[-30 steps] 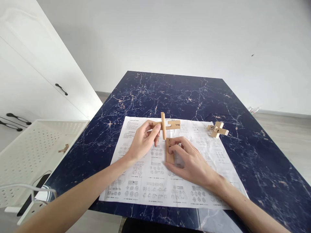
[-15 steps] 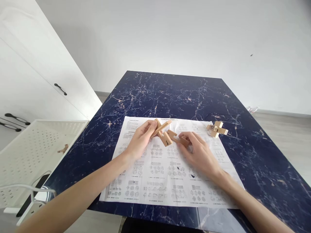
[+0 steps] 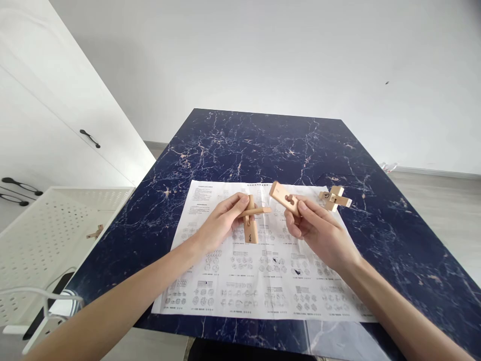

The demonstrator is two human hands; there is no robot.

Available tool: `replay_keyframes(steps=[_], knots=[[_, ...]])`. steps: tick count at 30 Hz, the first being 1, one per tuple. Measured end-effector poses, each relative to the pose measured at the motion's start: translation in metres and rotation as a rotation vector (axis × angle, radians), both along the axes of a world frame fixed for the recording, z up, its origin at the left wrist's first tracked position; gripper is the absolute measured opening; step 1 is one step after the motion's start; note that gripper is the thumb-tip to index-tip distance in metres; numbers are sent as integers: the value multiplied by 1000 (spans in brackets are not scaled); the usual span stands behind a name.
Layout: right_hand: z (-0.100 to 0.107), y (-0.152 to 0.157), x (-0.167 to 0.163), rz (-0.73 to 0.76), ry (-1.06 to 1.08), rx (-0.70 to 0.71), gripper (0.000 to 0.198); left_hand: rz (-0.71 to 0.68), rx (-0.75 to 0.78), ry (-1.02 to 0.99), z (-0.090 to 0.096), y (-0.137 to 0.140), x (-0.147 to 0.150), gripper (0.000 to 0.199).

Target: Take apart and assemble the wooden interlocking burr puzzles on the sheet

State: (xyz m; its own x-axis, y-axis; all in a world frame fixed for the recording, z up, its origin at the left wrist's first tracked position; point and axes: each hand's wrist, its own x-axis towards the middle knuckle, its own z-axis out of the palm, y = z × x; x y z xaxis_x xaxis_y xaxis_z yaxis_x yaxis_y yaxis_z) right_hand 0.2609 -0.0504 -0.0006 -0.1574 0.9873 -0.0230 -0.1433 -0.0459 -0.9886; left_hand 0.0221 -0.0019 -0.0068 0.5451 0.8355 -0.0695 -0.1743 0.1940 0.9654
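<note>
My left hand [image 3: 225, 216] pinches two crossed wooden puzzle pieces [image 3: 250, 231]. One is upright with a dark mark near its lower end, and the other passes across it, pointing right. In my right hand [image 3: 319, 224] is a separate wooden puzzle piece [image 3: 280, 194], gripped by its right end and tilted, with a cut-out opening in its middle. The two hands' pieces are apart. Beneath both hands lies a printed instruction sheet [image 3: 225, 271] with rows of small diagrams.
An assembled wooden cross-shaped puzzle [image 3: 334, 198] stands at the sheet's right edge. The dark blue marbled table [image 3: 255, 145] extends toward the wall. On the left, a white perforated basket [image 3: 41, 235] holds a small wooden piece [image 3: 95, 232], near white cabinets with black handles [image 3: 90, 138].
My right hand has lifted its puzzle piece off the sheet and turned it up. My left hand has rotated the crossed pieces, so the marked one now stands upright.
</note>
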Motion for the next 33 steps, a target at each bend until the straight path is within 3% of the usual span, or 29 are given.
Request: replay_keyframes(steps=[7, 20, 24, 33], knots=[[-8, -9, -11, 240, 102, 10, 26, -46, -38, 30, -2, -3, 3, 45], [-10, -12, -16, 309, 56, 9, 25, -167, -57, -3, 2, -4, 2, 40], [-14, -14, -23, 308, -55, 10, 30, -257, -125, -69, 6, -9, 3, 35], [-14, -15, -22, 306, -74, 10, 29, -245, -292, -117, 6, -10, 0, 32]])
